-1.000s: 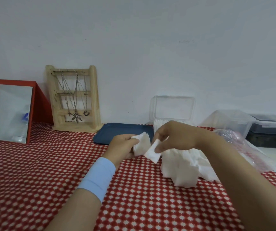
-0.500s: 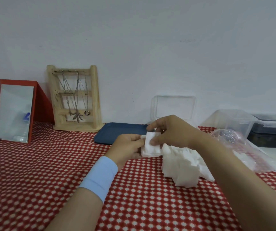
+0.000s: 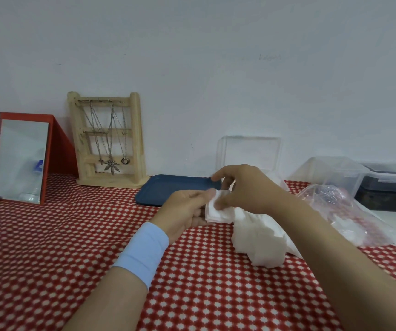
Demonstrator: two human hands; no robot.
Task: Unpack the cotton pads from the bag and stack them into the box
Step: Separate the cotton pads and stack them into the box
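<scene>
Since a second ago both hands have met, left hand (image 3: 182,211) and right hand (image 3: 242,187) each pinching the pads (image 3: 216,212).

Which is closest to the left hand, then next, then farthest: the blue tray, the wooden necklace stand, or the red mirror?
From the left hand:
1. Blue tray, just behind it.
2. Wooden necklace stand, farther back-left by the wall.
3. Red mirror, far left.

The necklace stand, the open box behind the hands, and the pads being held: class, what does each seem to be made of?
The pale necklace stand looks like unfinished light wood: matte with visible grain. The clear lidded box seems to be rigid glossy plastic, since the wall shows through it. The small white square pads, pinched between the left hand and the right hand, look like soft matte cotton.
</scene>
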